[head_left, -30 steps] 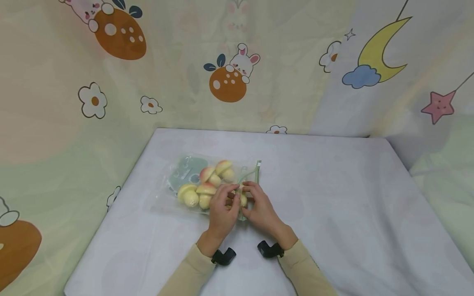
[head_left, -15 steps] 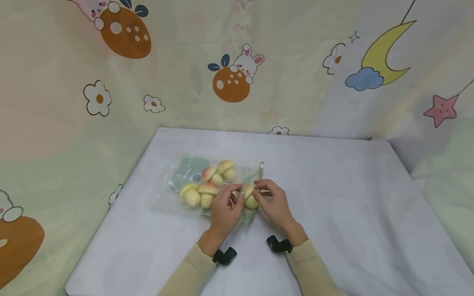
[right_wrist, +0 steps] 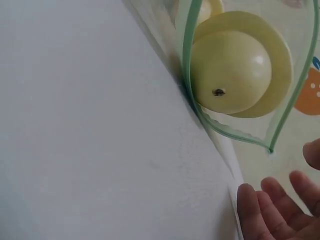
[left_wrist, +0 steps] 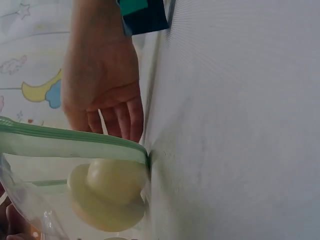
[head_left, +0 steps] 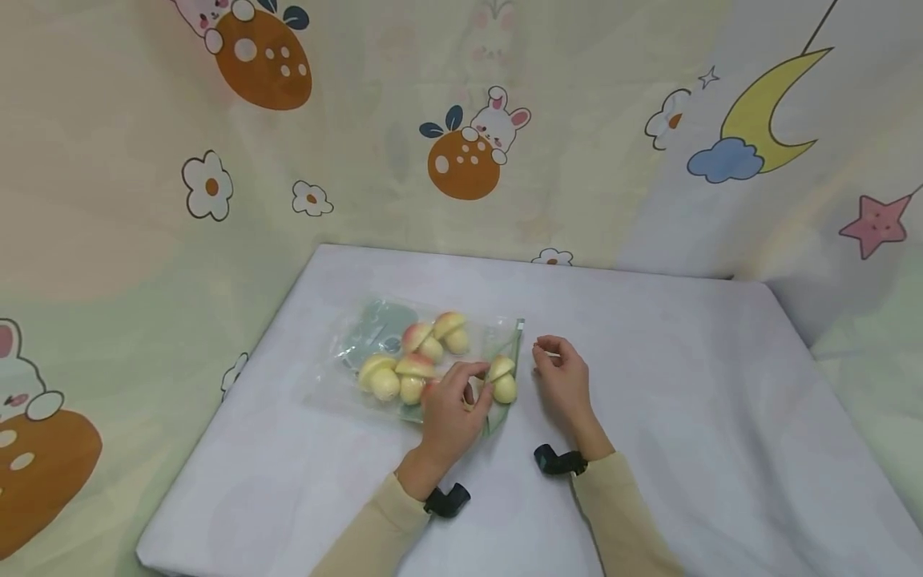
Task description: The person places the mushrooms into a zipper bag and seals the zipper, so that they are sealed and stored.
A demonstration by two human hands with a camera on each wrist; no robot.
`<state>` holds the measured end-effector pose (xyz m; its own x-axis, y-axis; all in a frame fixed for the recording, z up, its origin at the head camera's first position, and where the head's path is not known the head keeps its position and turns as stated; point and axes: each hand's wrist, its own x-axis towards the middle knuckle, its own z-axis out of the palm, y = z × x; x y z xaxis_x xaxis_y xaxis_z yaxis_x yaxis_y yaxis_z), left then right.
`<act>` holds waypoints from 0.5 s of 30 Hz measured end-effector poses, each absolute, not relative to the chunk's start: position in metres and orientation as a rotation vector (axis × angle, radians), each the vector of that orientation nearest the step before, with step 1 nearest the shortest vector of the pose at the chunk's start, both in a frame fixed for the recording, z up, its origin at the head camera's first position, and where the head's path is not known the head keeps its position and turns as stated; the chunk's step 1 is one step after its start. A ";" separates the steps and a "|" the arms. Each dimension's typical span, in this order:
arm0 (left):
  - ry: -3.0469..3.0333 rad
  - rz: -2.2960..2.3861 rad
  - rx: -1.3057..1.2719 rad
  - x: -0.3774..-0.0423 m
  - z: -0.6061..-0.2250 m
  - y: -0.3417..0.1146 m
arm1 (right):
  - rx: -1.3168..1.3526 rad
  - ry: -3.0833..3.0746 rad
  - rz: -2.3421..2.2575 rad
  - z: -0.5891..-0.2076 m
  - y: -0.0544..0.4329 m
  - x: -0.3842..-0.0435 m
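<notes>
A clear zip bag (head_left: 332, 377) with a green seal lies on the table, its mouth open toward the right. Several mushroom-shaped yellow pieces, some with pink-tinged caps, are inside. One mushroom-shaped piece (head_left: 504, 389) sits at the mouth, inside the green seal; the right wrist view shows its round end and a small dark spot. My left hand (head_left: 454, 413) pinches the bag's upper film at the mouth, thumb and index finger curled together, covering part of the bag. To the right of the mouth, my right hand (head_left: 566, 381) is apart from the bag, fingers loosely bent and holding nothing.
A white cloth covers the table (head_left: 649, 385), with creases at the right. Behind it hangs a printed fabric backdrop (head_left: 346, 120). Each wrist wears a black camera, such as the right wrist camera (head_left: 558, 461). A pale green patch (head_left: 382, 324) shows through the bag's left part.
My right hand has let go of the mushroom-shaped piece and drawn back to the right, leaving the piece at the bag's mouth. The left hand stays at the bag. The head view has shifted slightly.
</notes>
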<state>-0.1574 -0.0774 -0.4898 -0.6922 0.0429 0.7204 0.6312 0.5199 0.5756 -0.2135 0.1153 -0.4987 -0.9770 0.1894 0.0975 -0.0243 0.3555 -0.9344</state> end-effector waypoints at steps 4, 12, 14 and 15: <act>-2.125 -1.143 -0.552 -0.155 -0.488 -0.078 | -0.265 -2.406 1.767 -0.496 0.108 -0.232; -2.169 -1.140 -0.576 -0.154 -0.485 -0.077 | -0.502 -2.474 1.888 -0.481 0.091 -0.263; -2.184 -1.142 -0.582 -0.155 -0.484 -0.077 | -0.538 -2.512 1.915 -0.478 0.090 -0.268; -2.192 -1.134 -0.585 -0.156 -0.483 -0.077 | -0.557 -2.519 1.938 -0.477 0.090 -0.270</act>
<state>-0.1560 -0.0772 -0.4829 -0.7254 0.1089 0.6797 0.6177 0.5387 0.5729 -0.2697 0.0904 -0.4766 -0.9369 0.2182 -0.2731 0.3199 0.2204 -0.9215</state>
